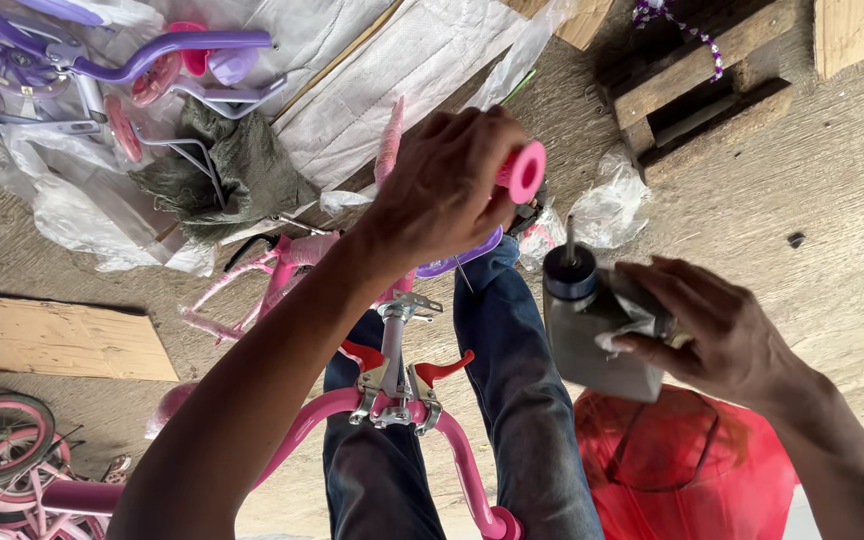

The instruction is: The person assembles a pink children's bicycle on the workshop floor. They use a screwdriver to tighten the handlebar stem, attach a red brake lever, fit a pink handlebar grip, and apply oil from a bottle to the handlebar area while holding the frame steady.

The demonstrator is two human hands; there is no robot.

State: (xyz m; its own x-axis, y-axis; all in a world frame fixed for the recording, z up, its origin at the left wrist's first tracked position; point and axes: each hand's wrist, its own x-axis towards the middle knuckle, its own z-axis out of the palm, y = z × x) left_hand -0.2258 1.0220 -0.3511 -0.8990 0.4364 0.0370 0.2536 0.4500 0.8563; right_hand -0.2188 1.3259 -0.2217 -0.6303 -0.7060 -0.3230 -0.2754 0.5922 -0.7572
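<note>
Hands on pink grip (526, 171), grey can (592, 335)

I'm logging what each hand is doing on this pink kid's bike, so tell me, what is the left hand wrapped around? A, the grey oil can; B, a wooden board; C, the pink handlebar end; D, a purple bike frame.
C: the left hand closes over the pink handlebar end, while the right hand holds the grey oil can beside it.
</note>
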